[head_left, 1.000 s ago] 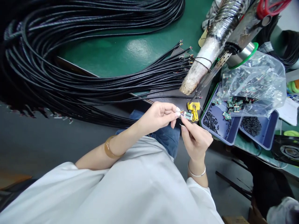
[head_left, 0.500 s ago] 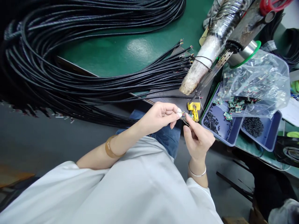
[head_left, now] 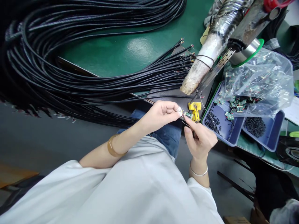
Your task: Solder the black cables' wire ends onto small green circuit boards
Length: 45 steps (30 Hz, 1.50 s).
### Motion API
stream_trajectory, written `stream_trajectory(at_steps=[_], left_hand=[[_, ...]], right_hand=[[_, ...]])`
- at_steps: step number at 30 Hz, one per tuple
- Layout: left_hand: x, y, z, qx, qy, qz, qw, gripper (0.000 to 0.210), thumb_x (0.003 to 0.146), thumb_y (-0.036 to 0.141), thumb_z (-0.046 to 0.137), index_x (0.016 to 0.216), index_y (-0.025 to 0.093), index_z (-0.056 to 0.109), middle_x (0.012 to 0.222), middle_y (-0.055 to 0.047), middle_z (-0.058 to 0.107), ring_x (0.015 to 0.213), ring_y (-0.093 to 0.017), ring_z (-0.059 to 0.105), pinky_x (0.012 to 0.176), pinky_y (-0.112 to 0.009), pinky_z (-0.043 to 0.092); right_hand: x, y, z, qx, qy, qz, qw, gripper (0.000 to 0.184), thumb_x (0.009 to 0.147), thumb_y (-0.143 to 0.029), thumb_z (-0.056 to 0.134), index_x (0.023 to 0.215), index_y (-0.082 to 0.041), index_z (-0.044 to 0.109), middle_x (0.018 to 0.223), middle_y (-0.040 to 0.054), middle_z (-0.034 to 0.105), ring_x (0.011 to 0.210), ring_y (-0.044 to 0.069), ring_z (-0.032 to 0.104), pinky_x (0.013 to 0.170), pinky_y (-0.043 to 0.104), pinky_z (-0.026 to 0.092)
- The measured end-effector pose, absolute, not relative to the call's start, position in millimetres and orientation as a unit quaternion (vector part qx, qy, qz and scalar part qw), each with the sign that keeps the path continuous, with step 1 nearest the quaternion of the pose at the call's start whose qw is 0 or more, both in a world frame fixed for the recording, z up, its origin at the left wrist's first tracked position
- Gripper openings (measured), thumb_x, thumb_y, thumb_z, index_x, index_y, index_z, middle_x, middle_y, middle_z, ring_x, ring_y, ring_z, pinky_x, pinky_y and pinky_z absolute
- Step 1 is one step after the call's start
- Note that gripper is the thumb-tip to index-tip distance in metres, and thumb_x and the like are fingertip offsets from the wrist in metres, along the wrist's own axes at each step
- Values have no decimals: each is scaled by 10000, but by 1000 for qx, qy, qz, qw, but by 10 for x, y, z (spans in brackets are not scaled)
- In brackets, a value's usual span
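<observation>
My left hand [head_left: 163,113] is closed, its thumb and forefinger pinching the end of a cable with thin coloured wires [head_left: 182,112]. My right hand [head_left: 201,137] comes from the other side. Its forefinger is stretched out against these wires, the thumb stands apart from it, and the other fingers are curled. Just beyond the fingertips lies a small green circuit board [head_left: 188,115], beside a yellow clamp [head_left: 195,109]. A thin pale strand [head_left: 185,123] shows below the right forefinger; I cannot make out where it ends.
Black cables [head_left: 130,81] spread across the green table [head_left: 140,46]. A soldering iron [head_left: 203,85] points down beside a white duct [head_left: 196,74]. To the right, blue trays [head_left: 233,141] hold small black tubes and circuit boards under a clear bag [head_left: 263,81]. A solder spool [head_left: 247,53] stands behind.
The right forefinger has drawn slightly back and down, and more of the green board shows beside it. My left hand keeps its pinch almost in place. The whole view has shifted slightly.
</observation>
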<state>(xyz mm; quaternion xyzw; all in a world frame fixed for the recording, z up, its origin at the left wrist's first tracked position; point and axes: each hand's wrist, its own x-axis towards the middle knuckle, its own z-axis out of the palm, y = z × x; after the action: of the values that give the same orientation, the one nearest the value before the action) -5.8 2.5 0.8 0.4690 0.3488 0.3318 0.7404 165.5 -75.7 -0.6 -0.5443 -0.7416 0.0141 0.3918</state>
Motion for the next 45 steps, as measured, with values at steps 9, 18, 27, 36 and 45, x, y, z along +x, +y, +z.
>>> stream_trajectory(at_steps=[9, 18, 27, 36, 45], left_hand=[[19, 77, 29, 494, 348, 353, 714, 212, 828, 290, 647, 699, 128, 603, 550, 63, 392, 508, -41, 264, 501, -210, 192], [101, 176, 24, 539, 365, 377, 659, 173, 822, 235, 602, 687, 127, 607, 664, 12, 509, 606, -71, 422, 560, -197, 334], [101, 194, 108, 550, 387, 387, 631, 153, 811, 215, 599, 685, 129, 613, 648, 15, 488, 602, -74, 407, 548, -202, 328], [44, 235, 92, 551, 388, 353, 648, 186, 825, 229, 601, 672, 127, 623, 604, 21, 457, 567, -68, 378, 525, -208, 296], [13, 154, 92, 568, 346, 307, 681, 185, 877, 220, 582, 729, 123, 636, 578, 51, 376, 520, -48, 275, 477, -203, 206]], right_hand=[[1612, -707, 48, -579, -567, 2, 586, 231, 913, -95, 630, 1102, -227, 621, 908, 0, 771, 630, 130, 739, 516, 227, 579], [1585, -586, 48, -589, -666, 29, 457, 147, 858, -104, 685, 936, -218, 634, 1146, 54, 768, 1028, 215, 762, 825, 337, 663], [1554, -511, 128, -562, -670, 23, 485, 224, 814, -14, 699, 917, -206, 645, 1113, 53, 775, 1026, 218, 763, 835, 340, 661], [1563, -542, 159, -560, -700, 20, 444, 206, 818, -34, 688, 858, -214, 595, 1216, 69, 750, 962, 183, 776, 810, 289, 656], [1609, -571, 129, -593, -668, 44, 447, 161, 851, -88, 703, 922, -225, 656, 1095, 33, 778, 921, 177, 773, 705, 256, 644]])
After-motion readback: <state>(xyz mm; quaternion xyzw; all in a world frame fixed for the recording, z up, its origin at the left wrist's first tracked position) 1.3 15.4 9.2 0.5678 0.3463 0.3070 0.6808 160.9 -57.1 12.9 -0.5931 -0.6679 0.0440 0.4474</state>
